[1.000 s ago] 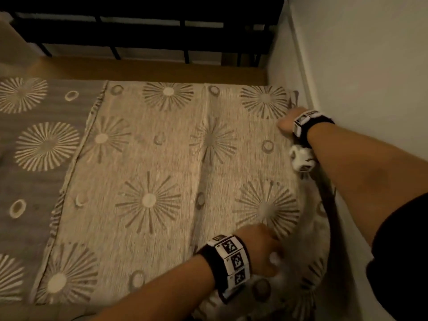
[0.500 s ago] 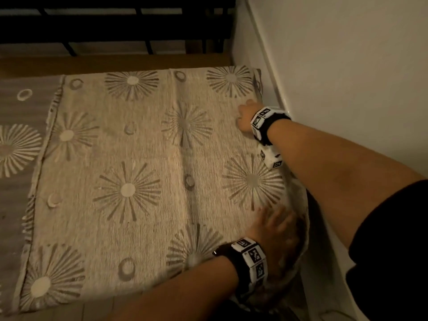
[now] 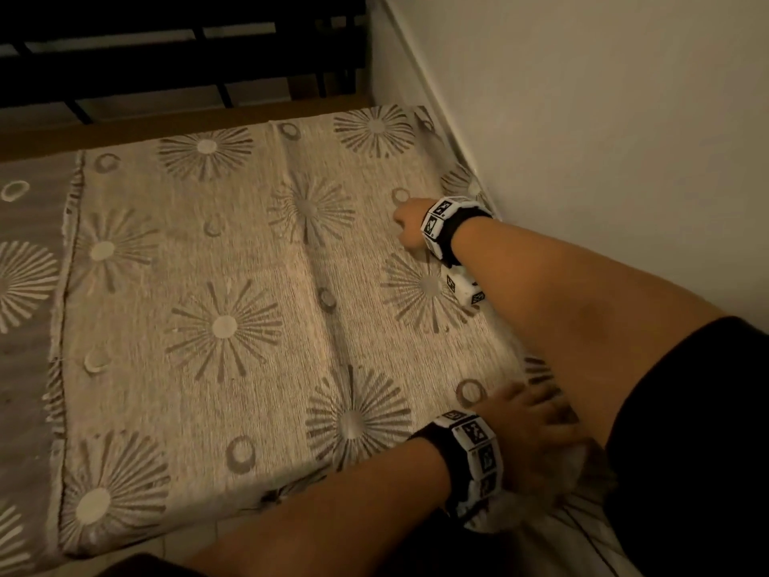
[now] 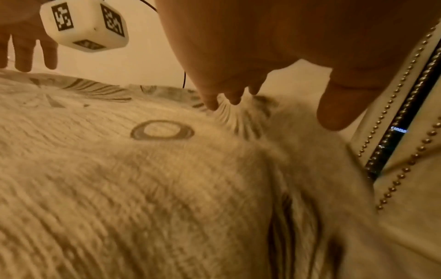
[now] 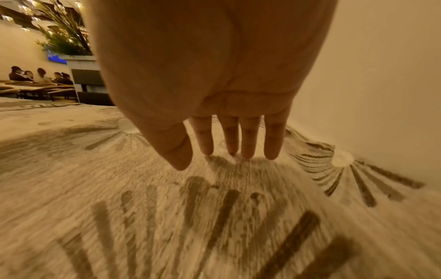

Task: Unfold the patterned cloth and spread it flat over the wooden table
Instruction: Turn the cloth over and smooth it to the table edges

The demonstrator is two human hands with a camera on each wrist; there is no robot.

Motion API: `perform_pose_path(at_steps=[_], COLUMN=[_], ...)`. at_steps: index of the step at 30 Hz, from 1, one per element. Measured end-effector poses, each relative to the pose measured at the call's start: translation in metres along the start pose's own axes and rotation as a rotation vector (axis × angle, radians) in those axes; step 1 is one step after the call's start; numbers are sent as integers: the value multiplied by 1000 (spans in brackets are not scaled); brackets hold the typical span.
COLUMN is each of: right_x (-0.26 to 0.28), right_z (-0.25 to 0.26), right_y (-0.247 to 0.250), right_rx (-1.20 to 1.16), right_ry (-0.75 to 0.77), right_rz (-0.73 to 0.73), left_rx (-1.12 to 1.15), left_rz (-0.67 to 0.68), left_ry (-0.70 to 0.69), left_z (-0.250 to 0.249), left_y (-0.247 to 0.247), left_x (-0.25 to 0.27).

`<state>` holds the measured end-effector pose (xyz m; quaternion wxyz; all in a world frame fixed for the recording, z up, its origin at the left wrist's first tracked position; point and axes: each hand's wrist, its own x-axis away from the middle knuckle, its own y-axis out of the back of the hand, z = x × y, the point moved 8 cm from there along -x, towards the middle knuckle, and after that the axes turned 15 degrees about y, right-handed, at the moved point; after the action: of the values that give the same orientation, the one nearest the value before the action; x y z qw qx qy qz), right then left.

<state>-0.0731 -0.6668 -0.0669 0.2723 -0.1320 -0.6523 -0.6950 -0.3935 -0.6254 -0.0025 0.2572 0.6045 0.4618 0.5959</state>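
The patterned cloth (image 3: 249, 326), beige with brown starbursts and rings, lies spread over the table; a greyer layer (image 3: 29, 264) shows at the left. My right hand (image 3: 410, 226) rests on it near the far right side, its straight fingertips (image 5: 247, 152) touching the fabric. My left hand (image 3: 528, 418) lies flat on the near right corner, where the cloth bulges and drapes over the edge. In the left wrist view its fingers (image 4: 212, 102) press into small gathers of the cloth (image 4: 167, 188). Neither hand holds anything.
A white wall (image 3: 582, 160) runs close along the table's right side. A bare strip of wooden table (image 3: 187, 122) shows beyond the cloth, with a dark metal frame (image 3: 166, 56) behind it. Studded upholstery (image 4: 405, 188) stands by the near corner. People sit far off (image 5: 40, 75).
My right hand has slid from the far right corner toward me along the cloth. My left hand let go of the bunched corner and now lies flat on it.
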Motion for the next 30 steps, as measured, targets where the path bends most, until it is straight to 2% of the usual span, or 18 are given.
perform_pose_path(at_steps=[3,5,8,11,13,15,17,20,22,23,26,28,30], right_x=[11,19,25,28,32,38,43,45,43,42,41,42,43], right_z=[3,0,-9,-19,-24,-36,-46,-55,-56,-56,-58,-58,-58], right_y=[0,-2,-9,-22,-36,-52,-62,-66,-65,-63,-61,-62,-66], right_rx=[-28,-44,-80,-87,-130,-208,-271,-334,-346,-339,-326,-316,-337], right_ry=[38,37,51,60,46,18,3,-3,10,9,7,12,22], right_rz=[-38,-58,-75,-106,-79,-74,-78,-36,-5,1,2,-6,-26], left_rx=[33,52,95,154,229,245,181,-15,-2,-5,-156,-283,-229], left_rz=[-31,-38,-57,-43,36,134,156,73,64,103,148,205,225], left_ry=[102,228,340,530,609,604,534,250,100,66,51,103,158], left_z=[7,26,61,96,103,102,97,61,33,24,8,6,5], left_y=[-30,-43,-50,-56,-70,-82,-84,-67,-58,-59,-62,-66,-70], left_x=[-16,-25,-25,-17,-15,-15,-20,-28,-31,-34,-46,-57,-71])
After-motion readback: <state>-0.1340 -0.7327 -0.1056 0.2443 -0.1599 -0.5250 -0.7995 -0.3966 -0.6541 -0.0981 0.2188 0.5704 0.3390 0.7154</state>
